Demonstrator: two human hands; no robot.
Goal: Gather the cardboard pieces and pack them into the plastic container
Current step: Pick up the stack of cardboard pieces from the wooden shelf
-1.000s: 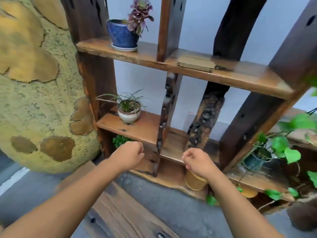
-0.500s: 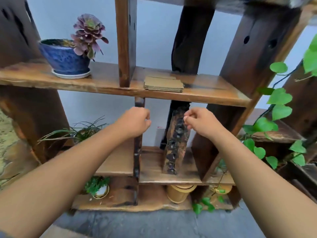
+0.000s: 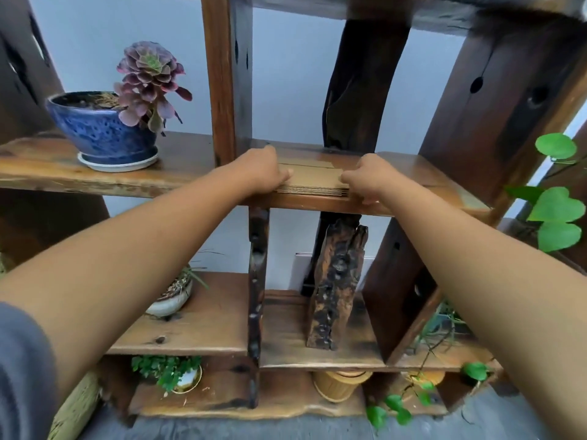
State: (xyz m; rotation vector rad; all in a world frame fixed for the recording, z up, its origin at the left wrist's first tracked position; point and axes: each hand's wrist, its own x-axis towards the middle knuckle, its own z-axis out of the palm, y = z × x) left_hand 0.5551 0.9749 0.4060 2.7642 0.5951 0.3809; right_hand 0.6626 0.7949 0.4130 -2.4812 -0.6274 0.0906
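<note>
Cardboard stack [image 3: 313, 181] — hands flanking, gripping

Cardboard stack [image 3: 309, 181]: flat on the upper shelf [image 3: 178, 173], near its front edge, right of the upright post [image 3: 222, 77].
Left hand [image 3: 265, 171]: against the stack's left end.
Right hand [image 3: 368, 182]: against its right end.
Potted succulent [image 3: 108, 128]: same shelf, well left of the post.
Lower shelves: small potted plants [image 3: 168, 373] below.

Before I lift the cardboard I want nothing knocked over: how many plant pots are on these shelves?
5 at least: blue pot upper left; pale pot middle left; white pot bottom left; tan pot bottom centre; dark pot right, half hidden. Others may be hidden.
</note>
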